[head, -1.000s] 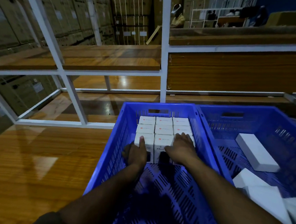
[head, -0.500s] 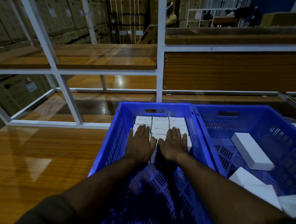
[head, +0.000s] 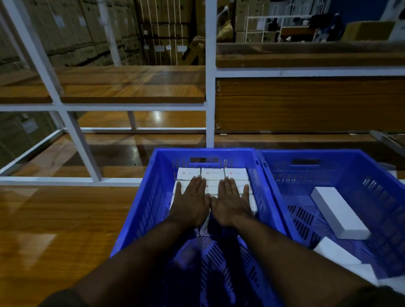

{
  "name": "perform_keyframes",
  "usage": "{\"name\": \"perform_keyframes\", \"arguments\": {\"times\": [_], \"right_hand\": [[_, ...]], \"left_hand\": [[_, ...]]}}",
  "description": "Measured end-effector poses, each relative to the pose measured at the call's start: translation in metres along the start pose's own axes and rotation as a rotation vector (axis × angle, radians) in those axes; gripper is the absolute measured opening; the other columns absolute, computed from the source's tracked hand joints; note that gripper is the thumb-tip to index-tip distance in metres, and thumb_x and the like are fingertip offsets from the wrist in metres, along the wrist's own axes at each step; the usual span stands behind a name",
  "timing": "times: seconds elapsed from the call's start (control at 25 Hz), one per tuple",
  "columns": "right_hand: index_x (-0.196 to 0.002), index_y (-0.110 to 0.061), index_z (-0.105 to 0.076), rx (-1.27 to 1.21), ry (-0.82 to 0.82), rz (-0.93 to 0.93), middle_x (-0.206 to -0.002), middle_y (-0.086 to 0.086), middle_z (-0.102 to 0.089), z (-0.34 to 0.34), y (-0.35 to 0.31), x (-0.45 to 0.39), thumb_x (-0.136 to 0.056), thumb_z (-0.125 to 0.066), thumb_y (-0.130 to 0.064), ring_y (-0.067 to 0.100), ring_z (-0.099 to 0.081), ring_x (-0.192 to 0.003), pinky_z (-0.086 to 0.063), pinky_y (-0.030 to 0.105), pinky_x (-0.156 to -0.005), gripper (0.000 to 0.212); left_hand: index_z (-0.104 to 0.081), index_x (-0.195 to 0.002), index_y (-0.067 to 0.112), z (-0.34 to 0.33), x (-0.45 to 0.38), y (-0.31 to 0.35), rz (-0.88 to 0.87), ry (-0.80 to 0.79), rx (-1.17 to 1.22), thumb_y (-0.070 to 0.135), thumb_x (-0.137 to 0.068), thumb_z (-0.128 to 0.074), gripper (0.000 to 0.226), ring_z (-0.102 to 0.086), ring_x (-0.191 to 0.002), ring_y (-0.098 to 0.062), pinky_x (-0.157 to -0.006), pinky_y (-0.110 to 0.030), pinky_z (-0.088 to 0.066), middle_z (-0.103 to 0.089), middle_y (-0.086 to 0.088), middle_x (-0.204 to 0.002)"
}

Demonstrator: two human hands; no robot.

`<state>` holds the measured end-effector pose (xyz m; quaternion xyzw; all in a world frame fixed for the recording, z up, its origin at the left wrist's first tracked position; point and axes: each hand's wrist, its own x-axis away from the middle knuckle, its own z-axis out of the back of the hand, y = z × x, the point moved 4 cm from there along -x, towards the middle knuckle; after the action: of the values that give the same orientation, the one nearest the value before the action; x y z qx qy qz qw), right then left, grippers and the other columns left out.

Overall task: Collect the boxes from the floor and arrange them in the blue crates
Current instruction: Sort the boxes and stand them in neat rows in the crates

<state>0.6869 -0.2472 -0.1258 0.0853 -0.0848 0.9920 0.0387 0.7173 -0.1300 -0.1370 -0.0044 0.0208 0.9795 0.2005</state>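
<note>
Glossy wooden desk (head: 35, 232) carrying two blue crates (head: 142, 211), white shelving frame (head: 207, 86) behind.
Left hand (head: 191, 200) and right hand (head: 231, 203) press flat, fingers straight, on packed white boxes (head: 236, 173); stacked cartons (head: 157, 25) beyond.

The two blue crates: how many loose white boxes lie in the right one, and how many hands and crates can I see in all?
Blue crates: 2, the left crate and the right crate
Loose white boxes in the right crate: 3 visible, such as the long box
Hands: 2, left hand and right hand, flat on the packed boxes
Total: 7
</note>
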Motion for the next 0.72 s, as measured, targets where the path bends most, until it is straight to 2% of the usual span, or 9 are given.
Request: {"name": "perform_keyframes", "arguments": {"times": [0.16,0.32,0.48,0.64,0.72], "right_hand": [[-0.157,-0.009,0.007,-0.014,0.016,-0.003,-0.166,0.005,0.014,0.001,0.001,-0.002,-0.104,-0.006,-0.050,0.018,0.018,-0.152,0.018,0.053,-0.119,0.069],[-0.157,-0.009,0.007,-0.008,0.017,0.009,-0.166,0.006,0.014,0.001,0.002,-0.006,-0.104,-0.008,-0.050,0.019,0.018,-0.152,0.017,0.053,-0.119,0.069],[-0.158,-0.011,0.002,-0.103,-0.040,0.032,-0.166,0.005,0.012,0.012,0.007,-0.009,-0.104,-0.016,-0.051,0.016,0.015,-0.152,0.017,0.049,-0.120,0.070],[-0.159,-0.011,-0.004,-0.332,0.062,0.037,-0.167,0.003,0.004,0.022,0.007,0.008,-0.103,-0.029,-0.049,0.015,0.007,-0.153,0.010,0.041,-0.123,0.072],[-0.159,-0.011,-0.009,-0.357,0.128,0.069,-0.167,0.003,-0.001,0.029,0.007,0.019,-0.103,-0.036,-0.047,0.015,0.003,-0.154,0.004,0.040,-0.124,0.072]], "left_hand": [[-0.004,-0.160,0.009,0.000,-0.003,0.000,-0.004,0.005,-0.032,0.046,-0.093,0.011,0.078,0.004,-0.156,-0.017,-0.122,-0.051,0.006,0.000,-0.005,-0.169],[-0.003,-0.160,0.009,0.003,-0.004,0.002,0.000,-0.008,-0.016,0.035,-0.109,-0.014,0.059,0.006,-0.156,-0.016,-0.123,-0.050,0.006,0.002,-0.005,-0.169],[-0.004,-0.160,0.009,0.007,-0.006,0.003,0.003,-0.032,0.024,0.034,-0.109,-0.017,0.058,0.005,-0.156,-0.017,-0.123,-0.051,0.005,0.001,-0.006,-0.169],[-0.005,-0.160,0.006,0.011,-0.010,0.001,-0.009,-0.095,0.051,0.034,-0.109,-0.021,0.060,0.002,-0.156,-0.020,-0.122,-0.056,0.000,0.000,-0.008,-0.169],[-0.004,-0.159,0.004,0.017,-0.012,0.001,0.003,-0.133,0.090,0.034,-0.109,-0.027,0.063,0.001,-0.156,-0.021,-0.121,-0.057,-0.003,0.000,-0.009,-0.169]]}}
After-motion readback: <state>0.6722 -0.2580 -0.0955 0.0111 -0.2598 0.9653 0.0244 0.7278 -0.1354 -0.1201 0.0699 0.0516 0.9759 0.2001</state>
